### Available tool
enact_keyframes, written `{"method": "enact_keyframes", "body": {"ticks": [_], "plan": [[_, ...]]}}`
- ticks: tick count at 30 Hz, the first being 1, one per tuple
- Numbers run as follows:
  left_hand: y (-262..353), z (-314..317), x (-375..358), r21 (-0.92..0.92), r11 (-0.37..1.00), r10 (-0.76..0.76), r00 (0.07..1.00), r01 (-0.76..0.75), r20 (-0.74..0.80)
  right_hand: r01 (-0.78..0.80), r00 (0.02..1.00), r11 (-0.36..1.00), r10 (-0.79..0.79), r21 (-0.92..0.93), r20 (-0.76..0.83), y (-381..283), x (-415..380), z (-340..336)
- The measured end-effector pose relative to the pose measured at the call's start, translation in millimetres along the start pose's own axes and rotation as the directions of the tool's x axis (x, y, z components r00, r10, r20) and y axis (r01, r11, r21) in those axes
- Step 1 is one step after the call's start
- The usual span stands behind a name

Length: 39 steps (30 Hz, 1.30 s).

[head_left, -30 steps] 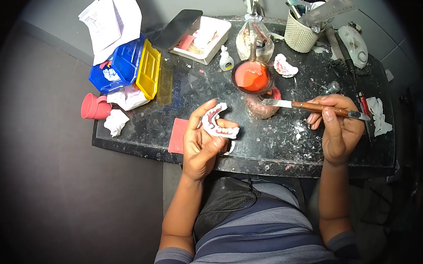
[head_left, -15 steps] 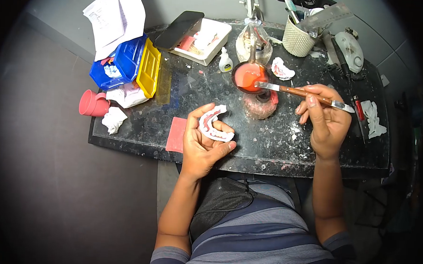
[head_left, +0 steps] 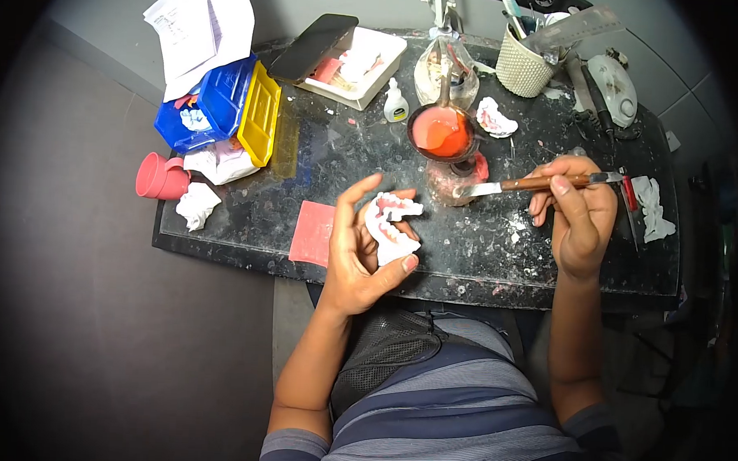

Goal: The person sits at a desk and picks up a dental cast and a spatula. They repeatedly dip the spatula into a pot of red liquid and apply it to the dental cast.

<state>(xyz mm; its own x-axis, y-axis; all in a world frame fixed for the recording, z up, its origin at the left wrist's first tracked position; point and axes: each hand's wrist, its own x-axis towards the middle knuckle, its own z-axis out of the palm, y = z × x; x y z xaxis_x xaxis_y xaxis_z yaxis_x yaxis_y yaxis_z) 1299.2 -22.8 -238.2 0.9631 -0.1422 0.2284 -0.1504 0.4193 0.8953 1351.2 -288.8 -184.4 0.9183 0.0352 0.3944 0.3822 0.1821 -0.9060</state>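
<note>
My left hand (head_left: 358, 251) grips a white dental cast (head_left: 392, 229) with pink wax along its arch, the cast's open side turned to the right. In my right hand (head_left: 580, 208) is a wax spatula (head_left: 540, 184) with a brown handle, its blade pointing left toward the cast but apart from it. Just beyond the blade stands a small pan (head_left: 441, 133) of molten red wax, over a round glass burner (head_left: 453, 181). A pink wax sheet (head_left: 311, 232) lies flat beside my left hand.
Another dental cast (head_left: 496, 118) rests right of the pan. A white tray (head_left: 381, 87) with a phone (head_left: 315, 48) leaning on it, a small bottle (head_left: 396, 102), a tool cup (head_left: 524, 68) and blue-yellow boxes (head_left: 261, 119) stand behind. A pink mug (head_left: 161, 177) is far left.
My right hand has drawn the spatula blade out of the wax pan, down toward me. The cast has been turned and tilted in my left hand, which moved slightly right.
</note>
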Motion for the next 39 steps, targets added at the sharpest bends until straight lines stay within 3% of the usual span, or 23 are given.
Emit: {"method": "enact_keyframes", "body": {"ticks": [1, 6, 8, 14, 23, 26, 28, 31, 34, 37, 39], "plan": [[-2.5, -1.5, -1.5, 0.003, 0.999, 0.050, 0.999, -0.050, 0.009, -0.008, 0.999, 1.000, 0.007, 0.008, 0.046, 0.2, -0.9, 1.2], [-4.8, -4.2, -3.0, 0.091, 0.995, 0.024, 0.999, -0.028, 0.045, -0.044, 0.990, 0.997, 0.035, 0.069, 0.136, -1.9, -6.7, 8.2], [-3.9, 1.7, -1.7, 0.281, 0.954, 0.098, 0.994, -0.105, 0.040, -0.029, 0.989, 0.997, 0.018, 0.075, 0.145, -2.6, -8.6, 10.9], [-1.7, 2.0, -2.2, 0.283, 0.956, 0.056, 0.995, -0.078, 0.083, -0.022, 0.967, 0.999, 0.012, 0.037, 0.254, -0.1, -12.9, 15.0], [-0.4, 0.0, -1.0, 0.292, 0.953, 0.056, 0.992, -0.086, 0.109, -0.128, 0.970, 0.992, 0.121, 0.021, 0.211, -5.5, -18.3, 22.8], [1.9, 1.2, -0.1, 0.308, 0.944, 0.079, 0.988, -0.118, 0.135, -0.056, 0.973, 0.997, 0.065, -0.047, 0.222, -1.9, -16.1, 21.4], [2.5, 2.2, -1.7, 0.267, 0.962, 0.024, 0.994, -0.052, 0.107, 0.028, 0.947, 0.998, -0.011, -0.048, 0.321, -0.6, -15.7, 17.4], [1.0, -0.6, 0.8, 0.318, 0.938, 0.090, 0.984, -0.136, 0.156, -0.050, 0.970, 0.997, 0.062, -0.058, 0.234, -3.5, -17.2, 23.2], [0.5, 1.0, -0.8, 0.265, 0.961, 0.051, 0.990, -0.084, 0.131, 0.037, 0.950, 0.998, -0.021, -0.045, 0.312, -0.1, -15.3, 19.1], [0.3, 0.5, -1.1, 0.272, 0.959, 0.048, 0.991, -0.082, 0.128, -0.106, 0.967, 0.994, 0.096, 0.029, 0.236, -3.6, -19.4, 19.9], [-0.2, -0.4, -0.6, 0.277, 0.956, 0.058, 0.989, -0.094, 0.136, -0.051, 0.968, 0.999, 0.052, -0.013, 0.245, -2.7, -17.8, 22.3]]}}
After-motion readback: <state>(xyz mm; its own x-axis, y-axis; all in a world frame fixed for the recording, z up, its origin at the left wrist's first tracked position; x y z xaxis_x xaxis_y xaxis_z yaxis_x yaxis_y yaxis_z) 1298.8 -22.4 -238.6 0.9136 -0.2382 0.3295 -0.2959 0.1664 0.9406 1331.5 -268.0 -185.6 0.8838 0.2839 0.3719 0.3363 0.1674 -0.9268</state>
